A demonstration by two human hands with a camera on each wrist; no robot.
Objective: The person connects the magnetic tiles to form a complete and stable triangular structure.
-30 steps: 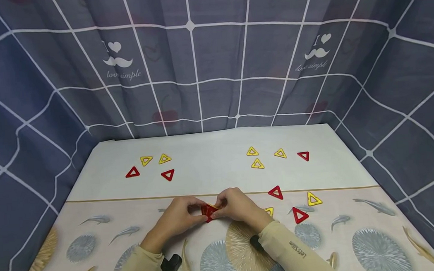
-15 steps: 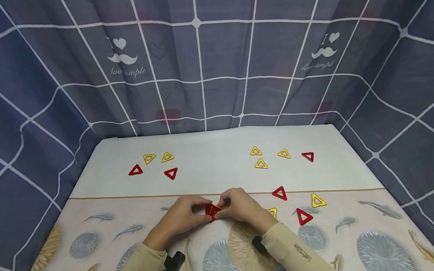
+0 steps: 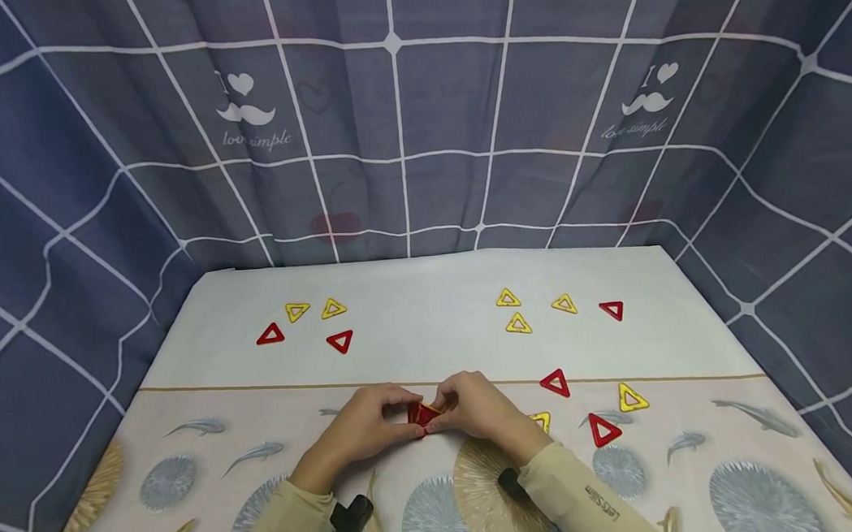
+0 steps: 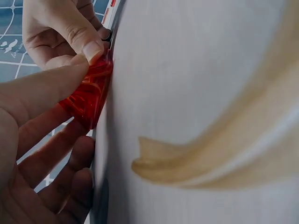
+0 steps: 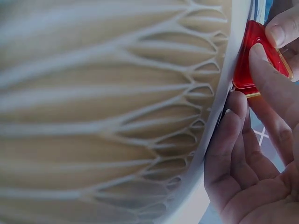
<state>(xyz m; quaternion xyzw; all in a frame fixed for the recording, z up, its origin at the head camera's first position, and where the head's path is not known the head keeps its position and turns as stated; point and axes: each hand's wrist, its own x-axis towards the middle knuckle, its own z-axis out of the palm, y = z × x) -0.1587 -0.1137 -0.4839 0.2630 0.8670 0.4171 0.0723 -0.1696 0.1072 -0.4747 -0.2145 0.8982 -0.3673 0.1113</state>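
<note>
Between both hands, low over the near middle of the table, is a small red translucent plastic triangle construction with yellow along an edge. My left hand pinches it from the left, thumb on the near face, as the left wrist view shows on the red plastic. From the other side my right hand grips it with thumb and fingers. In the right wrist view a flat red face with a yellow edge shows under the thumb. How the pieces join is partly hidden by fingers.
Red triangle frames and yellow ones lie right of the hands. One yellow triangle is partly hidden by the right forearm. Further back lie two groups of triangles, left and right. A checked curtain encloses the table.
The head view has drifted slightly, shifting everything a little to the right. Both hands keep hold of the red triangle construction, which turns slightly between the fingers. The loose triangles stay put.
</note>
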